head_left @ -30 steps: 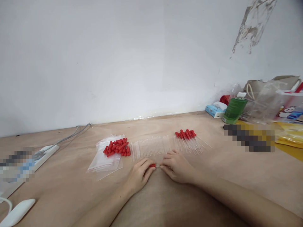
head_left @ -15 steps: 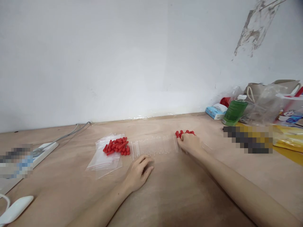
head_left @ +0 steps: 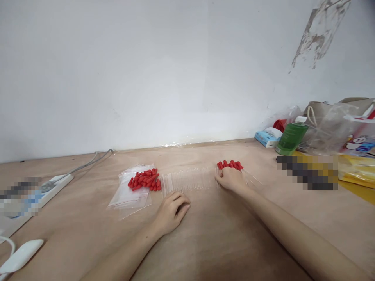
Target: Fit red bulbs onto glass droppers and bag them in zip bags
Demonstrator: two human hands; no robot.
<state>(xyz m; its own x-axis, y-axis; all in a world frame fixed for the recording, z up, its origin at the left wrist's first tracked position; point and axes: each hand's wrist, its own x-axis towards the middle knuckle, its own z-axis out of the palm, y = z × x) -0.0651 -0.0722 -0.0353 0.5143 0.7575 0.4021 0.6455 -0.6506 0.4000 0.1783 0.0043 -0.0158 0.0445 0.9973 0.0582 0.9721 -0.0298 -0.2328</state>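
A row of thin clear tubes [head_left: 187, 180] lies side by side on the wooden table. My left hand [head_left: 172, 212] rests on the wood just in front of the row's left part, fingers loosely bent, thumb apart, holding nothing. Over the right end of the row, my right hand [head_left: 231, 178] points down with closed fingers; its fingertips touch the clear tubes, and anything pinched there is hidden. Several red rubber bulbs [head_left: 230, 165] show just behind that hand. A pile of red rubber bulbs [head_left: 143, 179] lies at the left on clear zip bags [head_left: 129, 197].
At the back right stand a green bottle [head_left: 292, 136], a blue tissue pack [head_left: 268, 137] and crumpled clear plastic bags [head_left: 325, 130]. A white power strip [head_left: 57, 189] with a grey cable [head_left: 88, 166] lies at the left, a white plastic object [head_left: 23, 257] nearer. A white wall [head_left: 175, 78] rises behind.
My right hand has shifted slightly left and nearer to me, away from the red bulbs and onto the clear tubes. My left hand stays in place.
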